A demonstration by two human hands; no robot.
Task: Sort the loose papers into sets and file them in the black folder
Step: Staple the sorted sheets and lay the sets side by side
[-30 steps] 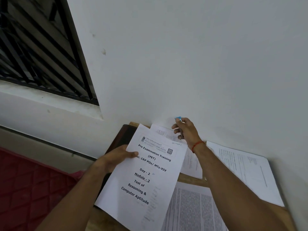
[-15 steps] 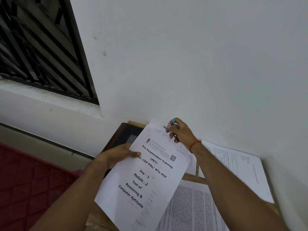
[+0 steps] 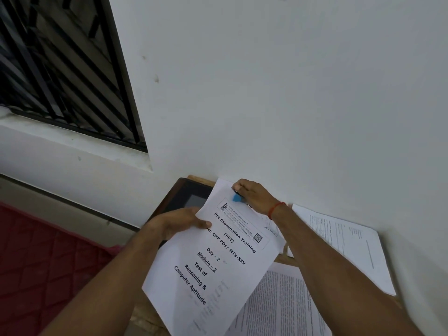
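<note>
My left hand (image 3: 178,220) grips the left edge of a white set of papers (image 3: 213,267) titled "Pre Examination Training", held above the table. At the set's top corner my right hand (image 3: 254,194) pinches a small blue clip (image 3: 237,197) that sits on the sheet. The black folder (image 3: 186,197) lies at the table's far left corner against the wall, partly hidden by the held papers and my left hand.
Loose printed sheets lie on the wooden table: one with dense text (image 3: 281,306) near me, another (image 3: 346,243) at the right by the wall. A white wall rises right behind the table. A barred window (image 3: 60,69) and a red quilted mat (image 3: 43,263) are at the left.
My right hand brought the blue clip down from above the far sheet onto the top corner of the held papers. My left hand shifted the set slightly toward the wall.
</note>
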